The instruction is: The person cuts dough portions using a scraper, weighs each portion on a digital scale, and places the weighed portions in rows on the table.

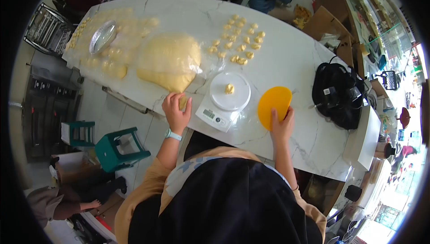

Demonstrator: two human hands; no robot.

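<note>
My left hand (177, 111) is closed on a small piece of dough (182, 102), just below the large mass of yellow dough (172, 60), which is partly under clear plastic. My right hand (282, 122) grips a flat, rounded orange scraper (274, 105), thumb on its face. Between the hands stands a white kitchen scale (214, 117), with one small lump of dough (229, 88) on its round plate. Behind the scale, several small dough pieces (242, 48) lie in loose rows on the marble table (309, 132).
A metal dish (102, 37) sits at the left on plastic-covered dough. At the right lies a black bag (338, 94). Green stools (120, 149) stand on the floor at the left. Other people are beyond the table and at the lower left.
</note>
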